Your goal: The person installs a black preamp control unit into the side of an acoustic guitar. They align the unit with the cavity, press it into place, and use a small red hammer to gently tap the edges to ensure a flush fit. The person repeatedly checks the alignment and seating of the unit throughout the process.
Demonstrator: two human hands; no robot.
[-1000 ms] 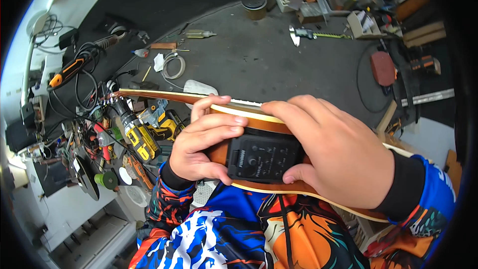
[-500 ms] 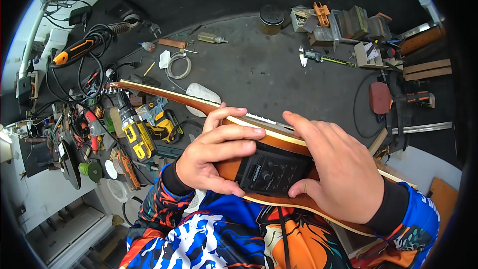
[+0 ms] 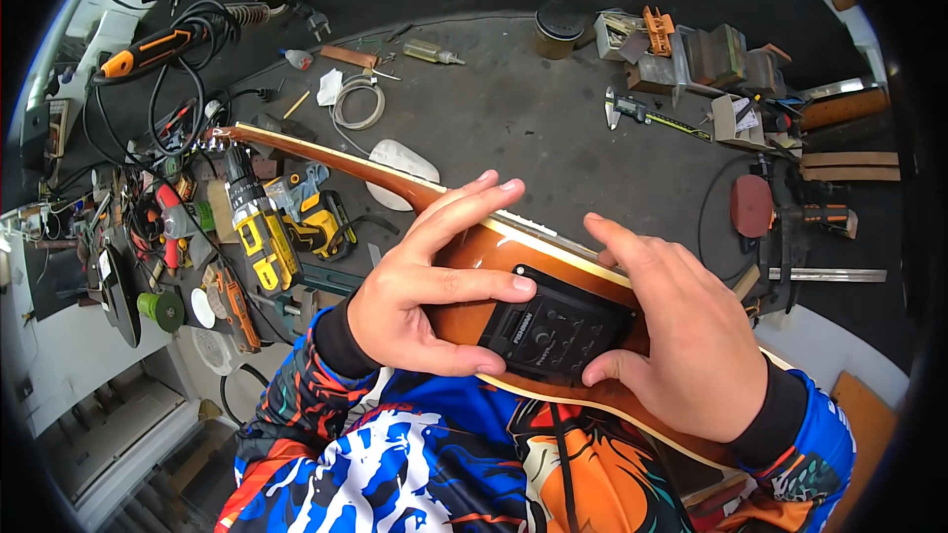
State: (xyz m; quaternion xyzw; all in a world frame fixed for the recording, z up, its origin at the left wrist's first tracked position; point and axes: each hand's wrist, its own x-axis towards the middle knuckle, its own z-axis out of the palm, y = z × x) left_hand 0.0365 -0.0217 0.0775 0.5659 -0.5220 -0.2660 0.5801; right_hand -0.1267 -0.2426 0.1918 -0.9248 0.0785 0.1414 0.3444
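An acoustic guitar (image 3: 474, 249) lies on its edge across my lap, its glossy brown side up and bordered with cream binding. Its neck (image 3: 326, 160) reaches toward the far left. A black preamp panel (image 3: 561, 336) with small knobs sits in the side. My left hand (image 3: 420, 301) is spread over the side, index fingertip on the panel's upper left corner and thumb near its lower left corner. My right hand (image 3: 686, 336) clasps the guitar's side, with its thumb at the panel's lower right edge and its fingers at the far edge.
The dark workbench (image 3: 513, 109) holds a yellow drill (image 3: 262, 237) and tangled cables at left. A white computer mouse (image 3: 403, 170) lies beside the neck. Farther off are a coiled cable (image 3: 357, 104), a jar (image 3: 558, 32), a digital caliper (image 3: 657, 118) and small boxes at right.
My left hand's fingers have spread and lifted off the panel's upper left part, uncovering more of it. The right hand keeps its hold. The view has shifted slightly.
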